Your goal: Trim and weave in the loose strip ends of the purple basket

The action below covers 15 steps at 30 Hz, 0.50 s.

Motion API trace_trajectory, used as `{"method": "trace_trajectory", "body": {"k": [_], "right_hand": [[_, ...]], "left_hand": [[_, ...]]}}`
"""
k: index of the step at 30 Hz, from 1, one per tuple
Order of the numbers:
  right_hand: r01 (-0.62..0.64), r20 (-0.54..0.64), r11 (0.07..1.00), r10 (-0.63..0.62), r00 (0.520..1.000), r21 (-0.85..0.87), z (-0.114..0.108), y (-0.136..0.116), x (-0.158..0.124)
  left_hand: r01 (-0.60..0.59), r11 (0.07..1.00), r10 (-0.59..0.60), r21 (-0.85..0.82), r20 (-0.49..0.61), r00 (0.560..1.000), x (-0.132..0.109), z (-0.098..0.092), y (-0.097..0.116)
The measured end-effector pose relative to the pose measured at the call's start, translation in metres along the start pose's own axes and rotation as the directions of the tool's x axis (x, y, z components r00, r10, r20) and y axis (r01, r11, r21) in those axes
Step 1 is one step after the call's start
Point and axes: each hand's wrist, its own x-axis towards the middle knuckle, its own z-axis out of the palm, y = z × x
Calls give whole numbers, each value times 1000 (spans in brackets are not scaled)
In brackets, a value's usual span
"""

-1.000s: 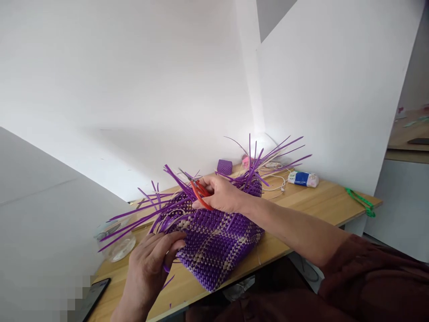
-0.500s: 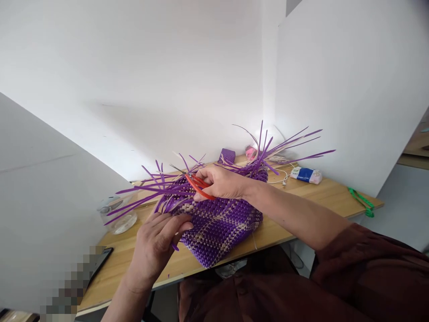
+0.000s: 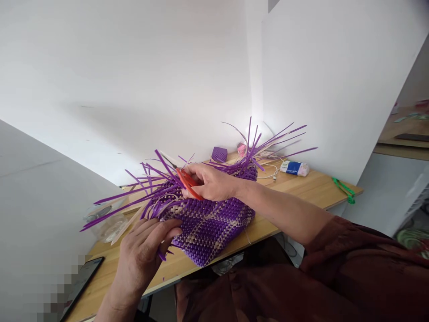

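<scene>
A half-woven purple and cream basket lies on its side on the wooden table, with long loose purple strips sticking out at the left and at the back. My right hand rests on the basket's top edge, closed on red-handled scissors whose blades point left among the strips. My left hand sits at the basket's near left corner, fingers pinching a short purple strip end.
A clear glass jar stands at the left. A dark phone lies near the front left edge. At the back are a small purple woven box, a blue-white packet, a white cable and a green cord at the right edge.
The view has shifted slightly. My right hand with the scissors has edged left along the strips. My left hand stays at the basket's near corner, holding the strip end.
</scene>
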Motion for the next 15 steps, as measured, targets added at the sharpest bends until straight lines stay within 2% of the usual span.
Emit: {"method": "trace_trajectory", "body": {"k": [3,6,8,10,12,13,15], "right_hand": [[73,-46,979,-83,995,-193,-3,-4,-4],[119,-70,876,-171,983,-468,-7,-11,-8],[164,-47,808,-230,972,-566,-8,-12,-9],[199,-60,791,-285,957,-578,-9,-8,-9],[210,-128,826,-320,939,-524,-7,-3,-8],[209,-168,853,-323,931,-479,-6,1,-7],[194,-227,899,-300,927,-393,-3,6,-5]], "left_hand": [[1,1000,0,-15,17,1000,1,-3,2],[-19,1000,19,-5,0,1000,3,-3,2],[28,1000,-28,11,-17,999,7,-4,5],[158,987,-157,22,-19,987,14,-8,12],[274,960,-274,53,-12,962,24,-19,22],[280,957,-280,74,-5,960,28,-26,28],[198,979,-196,58,-29,980,34,-42,42]]}}
